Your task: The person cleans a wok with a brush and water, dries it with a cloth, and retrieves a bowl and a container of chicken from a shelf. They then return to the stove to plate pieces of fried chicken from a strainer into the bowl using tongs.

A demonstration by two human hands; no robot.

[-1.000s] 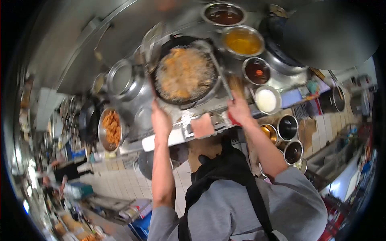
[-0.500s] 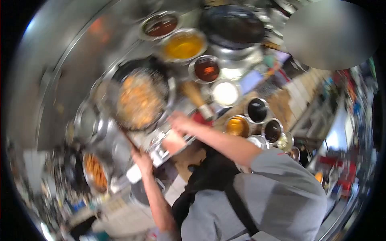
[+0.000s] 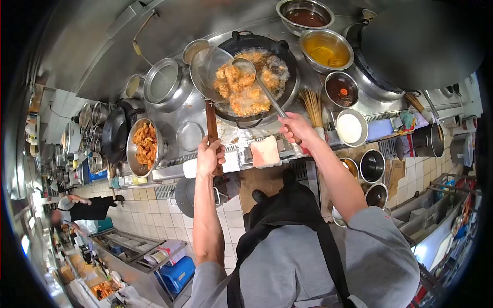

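Observation:
My left hand (image 3: 209, 156) is closed around the wooden handle of a round strainer (image 3: 201, 77). The strainer's bowl overlaps the left side of a black wok (image 3: 290, 84), with browned fried pieces showing at its edge. My right hand (image 3: 298, 129) grips the metal handle of a ladle (image 3: 269, 94); the ladle's round bowl sits among the fried pieces (image 3: 246, 97) beside the strainer. Bubbling oil surrounds the pieces in the wok.
A steel bowl of fried pieces (image 3: 145, 146) stands at the left. Right of the wok are a bamboo brush (image 3: 311, 105), a bowl of yellow liquid (image 3: 326, 49) and a pot of white contents (image 3: 352, 127). A folded cloth (image 3: 265, 151) lies at the front edge. Another person (image 3: 90, 208) is far left.
The view has turned and sharpened. The strainer, earlier at the wok's left edge, now reaches over the wok. The ladle now shows clearly in my right hand, among the fried pieces.

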